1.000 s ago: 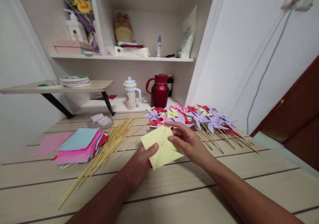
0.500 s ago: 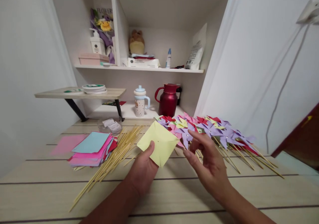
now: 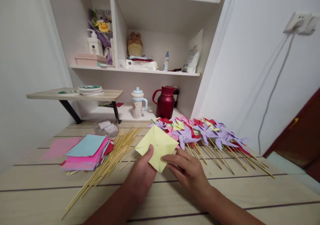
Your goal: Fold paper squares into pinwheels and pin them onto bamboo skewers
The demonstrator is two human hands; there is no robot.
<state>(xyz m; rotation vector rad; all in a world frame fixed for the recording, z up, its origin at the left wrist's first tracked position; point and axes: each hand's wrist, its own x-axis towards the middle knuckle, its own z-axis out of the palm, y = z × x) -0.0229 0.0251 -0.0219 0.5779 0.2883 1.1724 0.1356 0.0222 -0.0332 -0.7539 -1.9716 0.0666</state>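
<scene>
Head view: a person at a pale wood-plank table (image 3: 225, 198) holds a pale yellow square of paper, cut in from its corners, (image 3: 157, 145) tilted just above the tabletop. The left hand (image 3: 142, 173) pinches the sheet's lower left edge, thumb on top. The right hand (image 3: 188, 171), which half a second ago hung open and clear of the sheet near the finished pieces, has come back: its fingertips (image 3: 168, 158) now touch the sheet's lower right edge, fingers loosely bent, though a full grip cannot be made out. 1 second ago that same hand was working at the sheet's centre, so the return reads as both hands resuming the folding of this sheet, which has no stick on it yet. Left of the hands lies a loose bundle of thin bamboo skewers (image 3: 110, 160), fanned across the planks, and beyond it a stack of pink, blue and red paper squares (image 3: 86, 150). To the right, well apart from the hands, a row of finished purple, red, pink and yellow paper pinwheels on sticks (image 3: 202, 131) lies spread along the wall. At the back stand a dark red jug with a handle (image 3: 165, 102) and a spotted cup with a pale blue lid (image 3: 138, 103).
</scene>
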